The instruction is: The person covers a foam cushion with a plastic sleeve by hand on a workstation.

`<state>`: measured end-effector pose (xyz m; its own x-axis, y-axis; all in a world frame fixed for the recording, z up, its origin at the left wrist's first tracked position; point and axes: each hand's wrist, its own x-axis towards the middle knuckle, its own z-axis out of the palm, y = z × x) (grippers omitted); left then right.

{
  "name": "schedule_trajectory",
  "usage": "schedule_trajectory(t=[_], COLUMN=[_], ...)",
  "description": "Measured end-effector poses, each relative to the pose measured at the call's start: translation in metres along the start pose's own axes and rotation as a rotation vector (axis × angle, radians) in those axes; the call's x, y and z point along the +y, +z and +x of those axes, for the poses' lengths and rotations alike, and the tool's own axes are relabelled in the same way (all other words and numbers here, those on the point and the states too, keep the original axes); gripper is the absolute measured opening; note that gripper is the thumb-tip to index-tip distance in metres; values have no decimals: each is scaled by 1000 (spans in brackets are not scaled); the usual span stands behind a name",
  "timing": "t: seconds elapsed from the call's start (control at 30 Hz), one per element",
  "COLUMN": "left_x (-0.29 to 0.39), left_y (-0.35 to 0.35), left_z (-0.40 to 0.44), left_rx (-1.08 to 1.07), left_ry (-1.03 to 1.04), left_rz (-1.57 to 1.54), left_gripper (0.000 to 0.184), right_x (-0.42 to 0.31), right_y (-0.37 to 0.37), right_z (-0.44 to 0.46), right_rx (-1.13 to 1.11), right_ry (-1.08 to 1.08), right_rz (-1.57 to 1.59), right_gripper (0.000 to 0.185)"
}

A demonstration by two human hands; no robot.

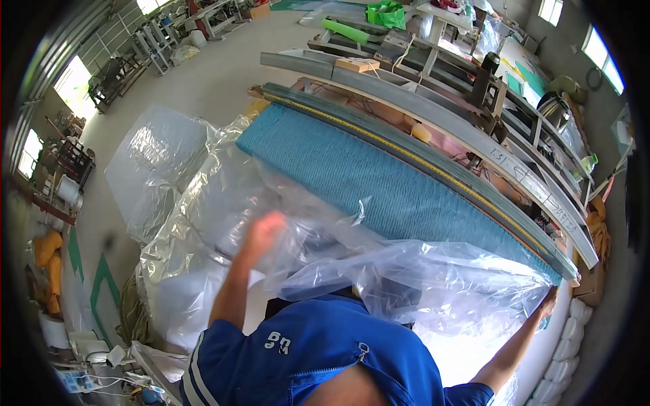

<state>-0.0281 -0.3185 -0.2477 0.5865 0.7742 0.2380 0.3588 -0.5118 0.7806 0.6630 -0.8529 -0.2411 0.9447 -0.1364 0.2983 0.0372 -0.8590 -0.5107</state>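
A long sheet of clear plastic film (433, 271) lies in front of my body, crumpled and shiny. It runs along the near edge of a blue, ribbed, padded-looking length of material (365, 176). My right hand (550, 301) is at the far right end, with fingers closed on the film where it gathers to a bunched corner. Over the film on the left, my left hand (265, 230) is raised and smeared by motion, so its fingers cannot be made out. More loose film (183, 223) spreads down to the left.
Behind the blue material runs a metal rail with a yellow strip (433, 172). A grey beam with handwriting (501, 155) lies beyond it. A wooden block (357, 64), a dark bottle (485, 74) and a green bag (386, 13) sit farther back. White wrapped bundles (569, 338) line the right side.
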Motion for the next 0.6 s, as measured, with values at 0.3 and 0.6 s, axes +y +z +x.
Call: schedule_trajectory(t=[0.3, 0.6], left_x=[74, -60], left_y=[-240, -146], left_z=[98, 257], left_rx=[505, 585], left_ry=[650, -266], left_rz=[-973, 613], left_gripper=[20, 52], right_x=[0, 5], right_y=[3, 6], right_z=[-5, -10], right_rx=[19, 32], right_ry=[-6, 6], right_rz=[16, 37], right_gripper=[40, 39])
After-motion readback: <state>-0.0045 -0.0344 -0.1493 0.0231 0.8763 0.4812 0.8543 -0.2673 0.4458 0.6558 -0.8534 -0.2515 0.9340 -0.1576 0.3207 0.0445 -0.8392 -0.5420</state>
